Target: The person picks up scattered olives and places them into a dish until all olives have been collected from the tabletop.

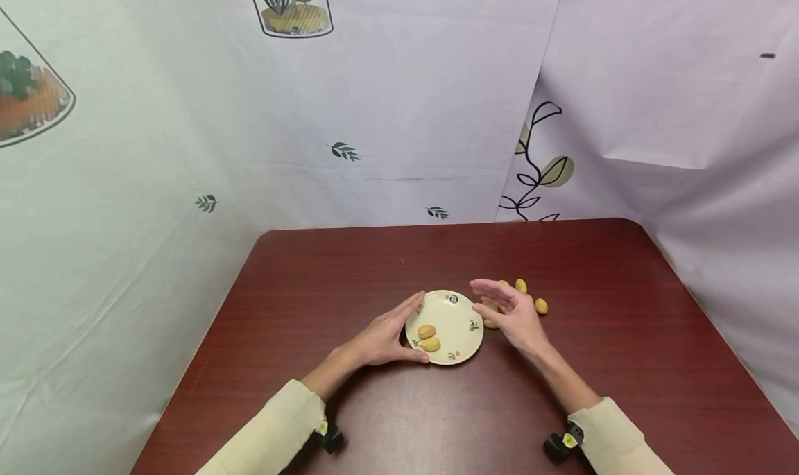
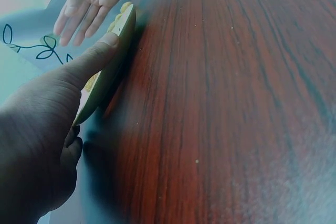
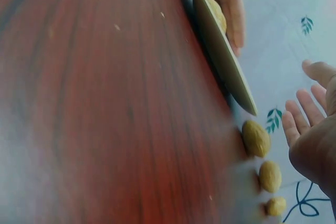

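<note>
The left hand (image 1: 388, 338) holds the plate (image 1: 448, 320) at its left side, thumb at the near rim and fingers along the far-left rim. The right hand (image 1: 517, 319) is spread, fingers extended and thumb apart, pinching nothing visible. It hovers above the tabletop (image 1: 462, 419) at the plate's right side.

The plate stands near the middle of the tabletop, between the hands. Two tan, nut-like pieces (image 1: 431, 344) lie on its near-left part; further loose pieces (image 1: 541, 306) lie just beyond its right rim, partly behind the right hand.

Step in hand, as judged: the plate is being steadied while the right hand stands ready over the loose pieces. The next move appears to call for the right fingers to lower and close round the nearest piece, with the plate kept level.

Differences between views: the head view alone shows the plate's printed face and both pieces on it fully. The right wrist view shows the plate's underside and three loose pieces in a row, clear of the right palm; the head view partly covers that group. The left wrist view confirms the left thumb over the rim. Contact between plate and tabletop cannot be confirmed.
</note>
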Tool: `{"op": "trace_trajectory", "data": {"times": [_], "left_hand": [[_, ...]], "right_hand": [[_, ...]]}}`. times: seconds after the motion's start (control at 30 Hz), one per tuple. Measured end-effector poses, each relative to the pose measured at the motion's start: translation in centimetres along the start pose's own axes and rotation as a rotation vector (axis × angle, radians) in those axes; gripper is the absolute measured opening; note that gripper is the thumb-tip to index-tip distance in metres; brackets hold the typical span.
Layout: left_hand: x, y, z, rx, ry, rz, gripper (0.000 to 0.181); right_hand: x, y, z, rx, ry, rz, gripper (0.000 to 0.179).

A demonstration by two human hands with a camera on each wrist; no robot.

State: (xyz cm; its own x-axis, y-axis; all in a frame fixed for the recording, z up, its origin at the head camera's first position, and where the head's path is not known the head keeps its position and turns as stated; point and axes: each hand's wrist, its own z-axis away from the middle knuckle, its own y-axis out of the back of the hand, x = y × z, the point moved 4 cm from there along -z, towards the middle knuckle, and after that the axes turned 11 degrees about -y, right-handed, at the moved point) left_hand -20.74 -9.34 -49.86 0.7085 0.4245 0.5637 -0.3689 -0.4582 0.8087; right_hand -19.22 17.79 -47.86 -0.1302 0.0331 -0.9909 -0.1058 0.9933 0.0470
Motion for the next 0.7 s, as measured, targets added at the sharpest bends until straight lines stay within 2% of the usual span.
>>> {"op": "trace_trajectory", "data": {"times": [0.27, 0.7], "left_hand": [[-0.1, -0.2, 0.1, 0.012, -0.006, -0.008, 0.125], [0.0, -0.5, 0.3, 0.023, 0.003, -0.006, 0.125]], "right_hand": [[0.5, 2.1, 0.0, 0.07, -0.017, -0.065, 0.046], [1.1, 4.0, 0.4, 0.13, -0.045, 0.002, 0.044]]}}
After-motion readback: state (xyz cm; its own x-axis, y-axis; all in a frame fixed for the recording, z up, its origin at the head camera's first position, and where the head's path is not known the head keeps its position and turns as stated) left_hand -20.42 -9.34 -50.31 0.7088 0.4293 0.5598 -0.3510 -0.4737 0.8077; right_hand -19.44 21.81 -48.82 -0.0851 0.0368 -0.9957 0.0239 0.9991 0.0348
